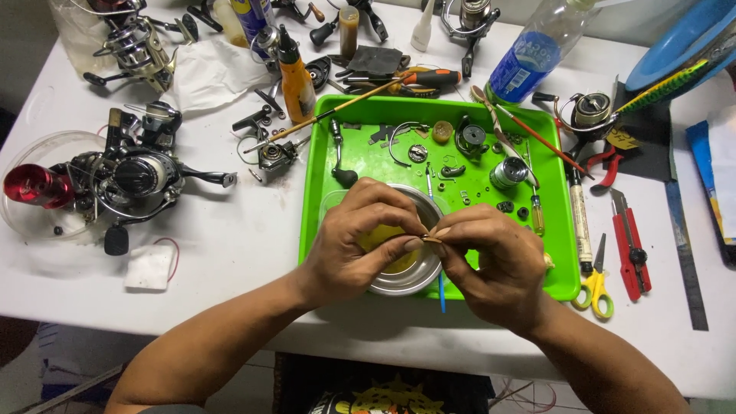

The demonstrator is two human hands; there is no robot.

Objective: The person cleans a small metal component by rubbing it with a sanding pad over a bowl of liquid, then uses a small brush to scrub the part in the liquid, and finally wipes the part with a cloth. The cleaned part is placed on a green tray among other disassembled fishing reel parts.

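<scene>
So you're working both hands right over the metal bowl [410, 280] in the green tray [560, 284] | left hand [360, 245] and right hand [491, 264] fingers are pinching one tiny part [432, 238] between them | fishing reel [130, 180] is sitting on the desk [230, 245], well off left | yellow scissors [596, 287] are lying right of the tray

Bare table [253, 253] left of tray [310, 222]

A clear plastic bottle [537, 47] with a blue label lies behind the green tray [563, 230].
</scene>
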